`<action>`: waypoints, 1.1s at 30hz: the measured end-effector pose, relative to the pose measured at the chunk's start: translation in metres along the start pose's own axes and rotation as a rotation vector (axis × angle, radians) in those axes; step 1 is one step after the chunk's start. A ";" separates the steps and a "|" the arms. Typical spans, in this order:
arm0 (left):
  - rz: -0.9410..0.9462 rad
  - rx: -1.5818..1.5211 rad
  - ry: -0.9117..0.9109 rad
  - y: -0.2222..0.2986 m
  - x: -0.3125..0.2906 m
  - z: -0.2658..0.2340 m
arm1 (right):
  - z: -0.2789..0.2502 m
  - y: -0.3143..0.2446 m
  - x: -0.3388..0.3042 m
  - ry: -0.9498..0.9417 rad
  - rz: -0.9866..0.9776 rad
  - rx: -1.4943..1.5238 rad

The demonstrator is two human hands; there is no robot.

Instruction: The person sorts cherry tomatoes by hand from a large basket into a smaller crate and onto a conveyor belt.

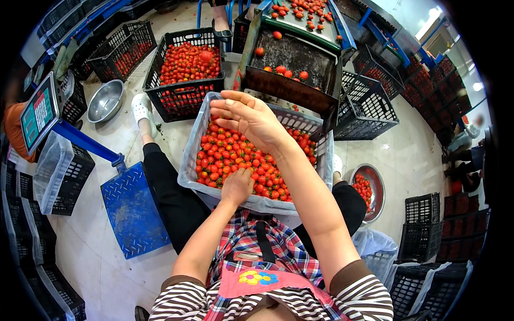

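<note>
Between my knees stands a crate lined with pale plastic (187,155), filled with small red cherry tomatoes (225,152). My left hand (239,185) rests on the tomatoes near the crate's front side, its fingers curled down among them; whatever they pinch is hidden. Raised above the crate's far part, my right hand (249,117) has its fingers stretched out and holds nothing I can see. Just beyond it, a metal chute (289,51) slopes toward the crate, with a few tomatoes lying on it.
A black crate of tomatoes (187,67) stands at the far left, beside a metal bowl (105,101). A blue platform scale (134,208) lies left of my leg. Another bowl with tomatoes (363,190) sits at my right. Stacked crates (420,227) line the right side.
</note>
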State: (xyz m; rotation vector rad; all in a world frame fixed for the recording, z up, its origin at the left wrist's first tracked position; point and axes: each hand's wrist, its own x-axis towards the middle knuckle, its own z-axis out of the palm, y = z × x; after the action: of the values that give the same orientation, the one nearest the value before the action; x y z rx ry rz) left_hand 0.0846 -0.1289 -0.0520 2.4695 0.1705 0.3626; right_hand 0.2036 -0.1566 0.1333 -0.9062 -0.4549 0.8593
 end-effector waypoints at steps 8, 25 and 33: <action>-0.044 -0.022 0.006 -0.004 -0.002 0.004 | -0.086 -0.028 -0.116 -0.133 0.531 -0.870; -0.277 0.624 -0.174 -0.127 0.135 -0.005 | -0.201 -0.034 -0.175 0.881 0.181 -1.596; -0.342 0.621 -0.243 -0.129 0.145 0.002 | -0.199 -0.039 -0.170 0.880 0.159 -1.603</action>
State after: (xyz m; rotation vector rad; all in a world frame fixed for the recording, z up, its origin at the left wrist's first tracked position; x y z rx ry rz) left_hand 0.2191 0.0025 -0.1004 2.9822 0.6774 -0.1701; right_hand 0.2530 -0.4049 0.0557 -2.6494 -0.2082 -0.0279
